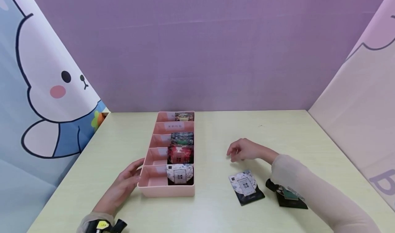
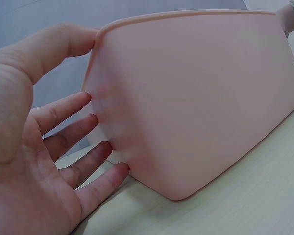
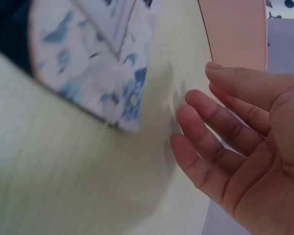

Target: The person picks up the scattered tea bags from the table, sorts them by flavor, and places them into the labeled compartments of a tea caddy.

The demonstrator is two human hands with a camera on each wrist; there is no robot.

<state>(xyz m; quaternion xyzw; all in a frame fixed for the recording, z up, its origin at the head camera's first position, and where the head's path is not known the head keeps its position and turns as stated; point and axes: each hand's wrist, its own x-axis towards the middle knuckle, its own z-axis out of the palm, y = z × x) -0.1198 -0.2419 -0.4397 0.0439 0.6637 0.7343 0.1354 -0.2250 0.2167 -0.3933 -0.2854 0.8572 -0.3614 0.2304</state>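
Note:
A pink divided box stands left of the table's middle. My left hand touches its left side near the front; in the left wrist view the fingertips rest against the box wall. White-and-black sachets fill part of the front compartment, with red sachets behind and dark green-blue ones beyond. My right hand hovers over the table, fingers loosely bent and holding nothing. Just in front of it lies a white-and-black sachet, its flowered end also in the right wrist view.
Partly under my right forearm lies a dark sachet with a green label. The second compartment from the back shows only a printed label, and the rearmost holds a yellowish sachet. A purple cloth wall rises behind the table.

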